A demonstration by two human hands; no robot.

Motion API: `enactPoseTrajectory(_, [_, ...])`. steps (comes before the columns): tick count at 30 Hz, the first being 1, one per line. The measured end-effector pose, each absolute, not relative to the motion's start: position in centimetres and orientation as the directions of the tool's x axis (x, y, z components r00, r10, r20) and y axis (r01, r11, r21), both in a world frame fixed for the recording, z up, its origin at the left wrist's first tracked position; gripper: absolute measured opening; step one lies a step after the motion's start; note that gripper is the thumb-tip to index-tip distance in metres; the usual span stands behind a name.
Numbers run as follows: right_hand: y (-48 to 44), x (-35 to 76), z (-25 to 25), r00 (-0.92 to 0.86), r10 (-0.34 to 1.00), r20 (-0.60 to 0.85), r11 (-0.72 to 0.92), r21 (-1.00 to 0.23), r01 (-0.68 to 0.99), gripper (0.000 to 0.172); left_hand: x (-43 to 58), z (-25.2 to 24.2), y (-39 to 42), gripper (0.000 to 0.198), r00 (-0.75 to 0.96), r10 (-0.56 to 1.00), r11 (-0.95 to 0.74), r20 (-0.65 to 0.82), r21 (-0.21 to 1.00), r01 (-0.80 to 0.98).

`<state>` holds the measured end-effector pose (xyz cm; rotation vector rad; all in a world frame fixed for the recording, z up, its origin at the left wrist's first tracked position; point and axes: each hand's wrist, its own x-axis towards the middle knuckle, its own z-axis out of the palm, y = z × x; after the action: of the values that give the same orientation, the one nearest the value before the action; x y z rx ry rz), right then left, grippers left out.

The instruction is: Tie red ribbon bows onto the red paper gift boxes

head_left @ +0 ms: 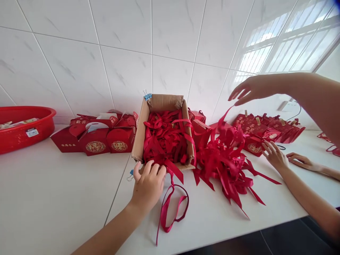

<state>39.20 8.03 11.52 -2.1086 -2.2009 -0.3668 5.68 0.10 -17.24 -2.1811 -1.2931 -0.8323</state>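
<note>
My left hand (149,182) has its fingers curled over the front rim of a cardboard box (137,140). Satin red ribbons (164,136) fill this box in a tangle. Raised on the right, my right hand (245,91) bends down at the wrist and pinches the end of a red ribbon (226,114). That ribbon runs down into a loose ribbon pile (225,159) on the table beside the box. A looped strand of ribbon (166,217) hangs down in front of the box, next to my left hand.
A co-worker's hand (276,156) lies at the pile's right side, another hand (305,162) farther right. Red gift boxes (95,143) stand left, red gift bags (278,127) at back right. A red basin (39,125) sits far left on the white table (61,202).
</note>
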Motion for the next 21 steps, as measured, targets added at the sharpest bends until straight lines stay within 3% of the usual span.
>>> enactPoseTrajectory(4, [8.5, 36.2, 10.4, -0.132, 0.949, 0.285, 0.120, 0.059, 0.991, 0.026, 5.8, -17.2, 0.1, 0.017, 0.366, 0.612, -0.440, 0.701, -0.083, 0.894])
enactPoseTrajectory(7, [8.4, 32.3, 8.8, -0.365, 0.867, 0.340, 0.383, 0.016, 0.924, 0.023, 5.8, -17.2, 0.0, 0.016, 0.365, 0.614, -0.441, 0.700, -0.079, 0.894])
enactPoseTrajectory(12, [9.6, 24.6, 3.6, -0.672, 0.678, 0.297, 0.707, -0.015, 0.707, 0.043, 5.8, -17.2, -0.1, 0.018, 0.356, 0.638, -0.424, 0.683, -0.075, 0.903])
enactPoseTrajectory(16, [13.3, 20.6, -1.0, -0.612, 0.770, 0.180, 0.625, -0.022, 0.780, 0.045, 5.8, -17.4, -0.3, 0.023, 0.359, 0.642, -0.418, 0.678, -0.083, 0.905])
enactPoseTrajectory(20, [16.6, 18.0, -4.3, -0.482, 0.860, 0.168, 0.498, -0.071, 0.864, 0.115, 5.8, -17.6, -0.4, 0.027, 0.350, 0.630, -0.409, 0.693, -0.086, 0.908])
enactPoseTrajectory(21, [17.0, 17.4, -5.0, -0.460, 0.875, 0.152, 0.475, -0.082, 0.876, 0.124, 5.8, -17.7, -0.4, 0.028, 0.348, 0.628, -0.408, 0.696, -0.086, 0.909])
